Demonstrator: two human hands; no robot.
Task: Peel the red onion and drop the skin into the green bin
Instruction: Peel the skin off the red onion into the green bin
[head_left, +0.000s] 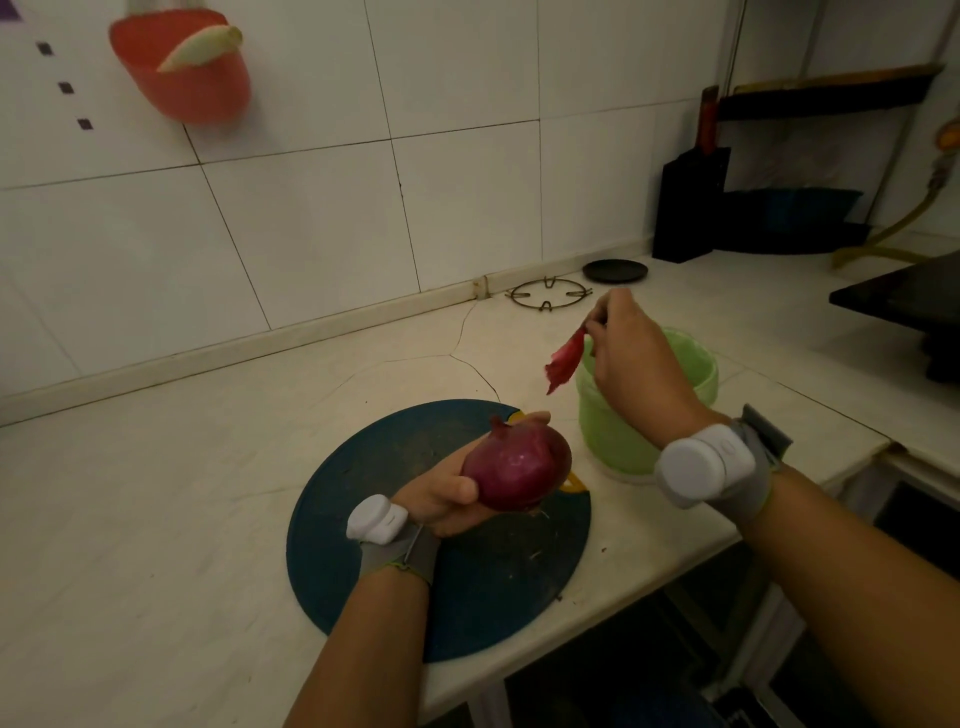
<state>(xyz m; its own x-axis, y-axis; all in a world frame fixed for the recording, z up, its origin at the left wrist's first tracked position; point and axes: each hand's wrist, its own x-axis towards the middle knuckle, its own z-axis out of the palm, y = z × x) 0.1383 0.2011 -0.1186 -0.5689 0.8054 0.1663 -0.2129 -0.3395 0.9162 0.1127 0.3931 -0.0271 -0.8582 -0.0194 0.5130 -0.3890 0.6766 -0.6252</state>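
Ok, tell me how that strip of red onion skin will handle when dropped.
The thin red strip of onion skin hangs limp from the right hand, so probably floppy and light. It dangles by the rim of the round green plastic bin, so it may flutter and miss.

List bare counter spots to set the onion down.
Free: counter left of the blue cutting board, up to the wall; the strip between board, pan support ring and green bin; the board's near right part. Crowded: board's far half, under the left hand holding the red onion; the bin's rim, where the right hand pinches onion skin.
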